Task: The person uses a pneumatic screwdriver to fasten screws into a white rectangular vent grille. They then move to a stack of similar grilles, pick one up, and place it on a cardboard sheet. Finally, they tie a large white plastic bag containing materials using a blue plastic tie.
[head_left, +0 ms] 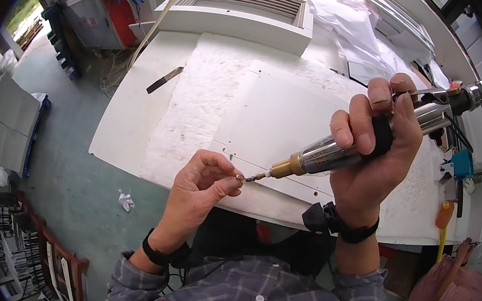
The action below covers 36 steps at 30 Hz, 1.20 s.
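My right hand (375, 142) is wrapped round a pneumatic screwdriver (327, 154), a silver tool with a brass-coloured nose, tilted so that its tip points down to the left. Its bit (257, 177) reaches the fingertips of my left hand (205, 179). Thumb and forefinger there pinch a small metal screw (240, 178) against the end of the bit; the fingers cover much of it. Beneath both hands lies a flat white panel (274, 116) with several small holes, on a worn white work table (188, 115).
A white louvred frame (238, 16) stands at the table's back. A dark flat strip (164, 80) lies at left. White sheeting (351, 20) is heaped at the back right. At right are a blue tool (461, 164) and an orange-headed hammer (444, 215). Another person (451, 287) is at far right.
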Motion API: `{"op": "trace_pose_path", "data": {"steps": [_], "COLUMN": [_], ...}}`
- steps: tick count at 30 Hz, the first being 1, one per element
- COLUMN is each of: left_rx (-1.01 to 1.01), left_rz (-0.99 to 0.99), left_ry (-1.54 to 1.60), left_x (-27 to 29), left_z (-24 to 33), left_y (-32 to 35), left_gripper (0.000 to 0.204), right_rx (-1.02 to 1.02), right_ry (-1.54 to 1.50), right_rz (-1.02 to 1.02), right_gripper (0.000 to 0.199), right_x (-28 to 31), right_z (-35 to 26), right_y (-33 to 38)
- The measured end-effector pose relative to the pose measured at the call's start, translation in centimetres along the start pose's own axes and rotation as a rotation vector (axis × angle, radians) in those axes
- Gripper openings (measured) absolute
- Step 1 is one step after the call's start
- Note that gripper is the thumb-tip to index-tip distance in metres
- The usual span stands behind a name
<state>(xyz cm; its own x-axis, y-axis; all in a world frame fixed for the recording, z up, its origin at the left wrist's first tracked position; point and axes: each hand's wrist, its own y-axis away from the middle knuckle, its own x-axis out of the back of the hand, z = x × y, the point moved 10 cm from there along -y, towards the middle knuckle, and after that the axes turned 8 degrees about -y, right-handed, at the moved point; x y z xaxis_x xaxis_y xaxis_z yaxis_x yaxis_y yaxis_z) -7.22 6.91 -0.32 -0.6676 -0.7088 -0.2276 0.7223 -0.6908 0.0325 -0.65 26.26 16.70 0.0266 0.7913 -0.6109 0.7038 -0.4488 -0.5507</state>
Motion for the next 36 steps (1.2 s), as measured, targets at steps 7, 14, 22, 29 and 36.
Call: {"op": "trace_pose_path", "data": {"steps": [7, 14, 22, 29, 36], "left_rx": [0.025, 0.036, 0.045, -0.094, -0.275], "left_rz": [-0.017, -0.028, -0.097, -0.290, -0.354], "left_ry": [0.037, 0.044, -0.049, -0.572, -0.837], "left_x": [1.0, 0.8, 0.0, -1.7, -2.6], "left_z": [0.3, 0.0, 1.6, 8.1, 9.0], "left_y": [-0.4, -0.2, -0.5, -6.3, -16.6], "left_gripper": [0.021, 0.021, 0.018, 0.014, 0.019], "right_rx": [0.000, -0.023, -0.003, 0.093, 0.205], "right_ry": [0.034, 0.034, 0.055, 0.282, 0.527], "right_rz": [-0.011, -0.032, -0.069, -0.251, -0.169], "right_gripper": [0.024, 0.024, 0.022, 0.019, 0.015], "right_x": [-1.0, -1.4, -3.2, -4.7, -2.6], "right_z": [1.8, 2.1, 1.3, 0.4, 3.4], "right_y": [-0.6, -0.4, -0.5, -5.8, -12.2]}}
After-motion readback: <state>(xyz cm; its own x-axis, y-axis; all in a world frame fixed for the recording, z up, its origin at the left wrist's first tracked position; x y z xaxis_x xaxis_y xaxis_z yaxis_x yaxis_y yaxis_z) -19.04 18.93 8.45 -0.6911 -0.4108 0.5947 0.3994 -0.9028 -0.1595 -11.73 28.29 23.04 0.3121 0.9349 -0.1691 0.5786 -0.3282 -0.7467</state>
